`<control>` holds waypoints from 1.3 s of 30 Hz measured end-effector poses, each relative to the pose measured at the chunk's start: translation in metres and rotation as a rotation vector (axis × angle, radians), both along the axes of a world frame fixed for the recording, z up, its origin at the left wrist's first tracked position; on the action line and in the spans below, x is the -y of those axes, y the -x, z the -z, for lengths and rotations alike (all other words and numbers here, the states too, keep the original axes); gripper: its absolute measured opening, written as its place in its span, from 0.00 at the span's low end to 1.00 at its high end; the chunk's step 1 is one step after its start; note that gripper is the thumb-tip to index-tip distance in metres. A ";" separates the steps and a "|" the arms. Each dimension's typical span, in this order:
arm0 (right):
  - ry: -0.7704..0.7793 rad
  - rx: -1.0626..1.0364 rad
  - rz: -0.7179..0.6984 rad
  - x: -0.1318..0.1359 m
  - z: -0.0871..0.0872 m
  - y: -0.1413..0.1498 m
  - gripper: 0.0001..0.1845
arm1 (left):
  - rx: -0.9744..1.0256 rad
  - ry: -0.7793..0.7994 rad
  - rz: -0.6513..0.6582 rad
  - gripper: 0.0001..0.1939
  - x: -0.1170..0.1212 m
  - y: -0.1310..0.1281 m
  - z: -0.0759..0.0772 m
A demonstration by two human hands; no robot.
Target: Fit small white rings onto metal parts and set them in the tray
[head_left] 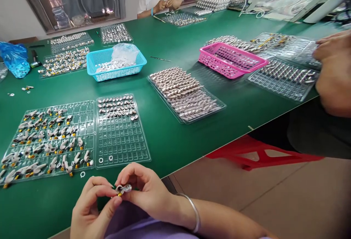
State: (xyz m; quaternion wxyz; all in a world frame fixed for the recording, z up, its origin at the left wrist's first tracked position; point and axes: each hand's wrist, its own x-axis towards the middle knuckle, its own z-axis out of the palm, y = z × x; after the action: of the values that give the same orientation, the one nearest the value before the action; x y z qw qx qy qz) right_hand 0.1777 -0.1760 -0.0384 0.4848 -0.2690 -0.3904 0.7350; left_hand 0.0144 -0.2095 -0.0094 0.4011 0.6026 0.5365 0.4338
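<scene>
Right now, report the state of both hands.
Left hand: closed, pinching a small, rounded silver-grey part with a yellow tab.
Right hand: closed, gripping the same part from the other side.

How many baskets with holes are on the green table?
2. The blue basket, left of the picture's middle, holds white pieces and a clear bag; the pink basket stands to the right. More could be hidden at the cluttered far end.

Across the green desk (170, 144): clear compartmented trays (123, 140), turquoise perforated basket (117, 73), pink perforated basket (219, 63), slim dark tool (161, 59), blue plastic bag (16, 58), loose white ring (81, 175) just beside the front-left tray.
</scene>
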 end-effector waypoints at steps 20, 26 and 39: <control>-0.701 0.470 0.258 0.000 -0.003 -0.008 0.10 | -0.362 -0.151 -0.102 0.07 0.008 -0.011 0.003; -0.975 0.558 0.347 -0.007 -0.005 -0.009 0.11 | -0.495 -0.279 -0.045 0.10 0.011 -0.010 0.004; -0.661 0.498 -0.004 -0.014 -0.014 -0.024 0.03 | -0.337 -0.205 0.038 0.09 0.001 0.001 0.001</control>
State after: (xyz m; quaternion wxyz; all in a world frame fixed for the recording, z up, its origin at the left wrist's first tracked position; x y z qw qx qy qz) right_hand 0.2017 -0.1620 -0.0244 0.4342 -0.2678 -0.7114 0.4834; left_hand 0.0130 -0.2106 -0.0106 0.2502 0.7144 0.5378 0.3713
